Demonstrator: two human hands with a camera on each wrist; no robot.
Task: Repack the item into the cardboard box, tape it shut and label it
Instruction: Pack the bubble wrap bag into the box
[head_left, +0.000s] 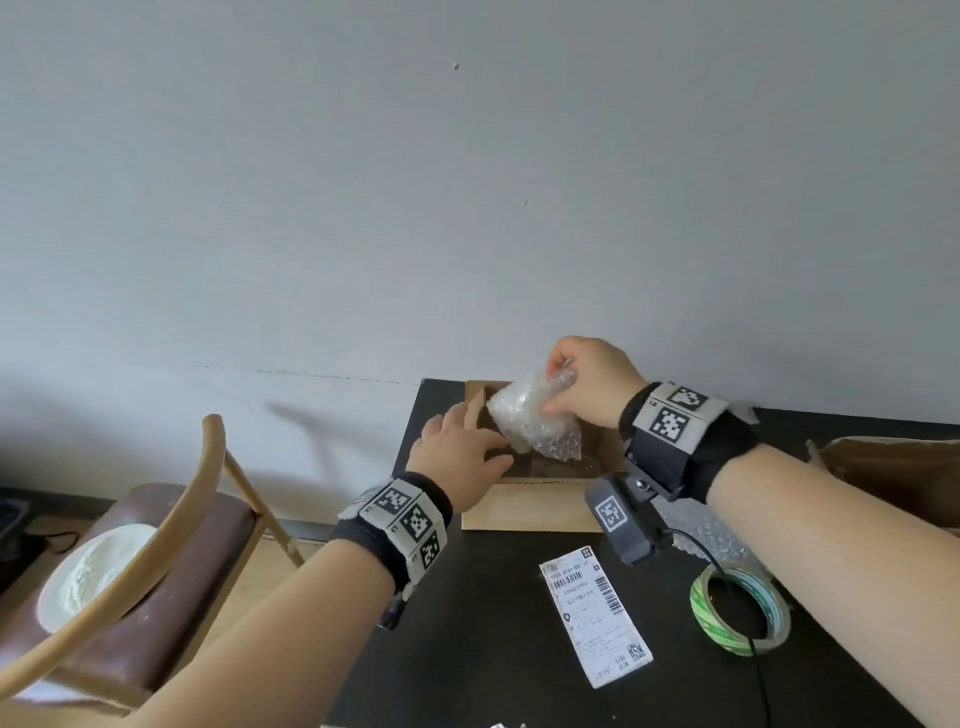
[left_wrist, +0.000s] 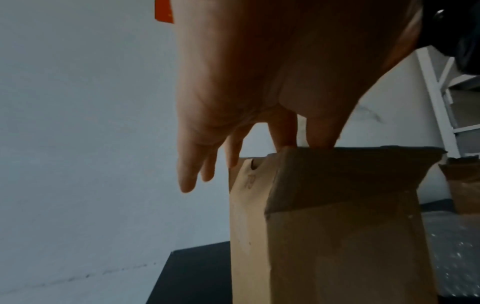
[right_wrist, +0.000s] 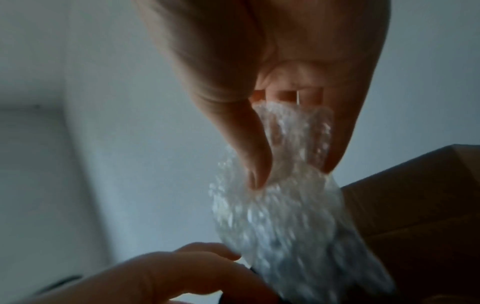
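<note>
Box (head_left: 530, 512) of plain brown cardboard stands open at the table's (head_left: 467, 623) far left corner, against the wall, its flaps turned up and its near wall bare. Above the opening hangs the item (head_left: 530, 421), a lumpy bundle in clear bubble wrap, tilted, its lower end dipping below the rim. The right hand (head_left: 587, 384) pinches the bundle's gathered top between thumb and curled fingers. The left hand (head_left: 457, 457) rests on the box's left rim, fingers mostly straight; in the left wrist view two fingertips (left_wrist: 319, 142) hook over a flap's edge while the others hang free.

Near the front edge lies a white label (head_left: 595, 616) with barcodes, flat, well apart from the box. Just to its right sits a tape roll (head_left: 740, 610) with a green-striped core, a black cable crossing it. A loose sheet of bubble wrap (head_left: 711, 535) lies between roll and box. Another brown box (head_left: 893, 467) stands at the right edge. Left of the table is a wooden chair (head_left: 130, 561) with a white dish (head_left: 88, 571) on its seat.
</note>
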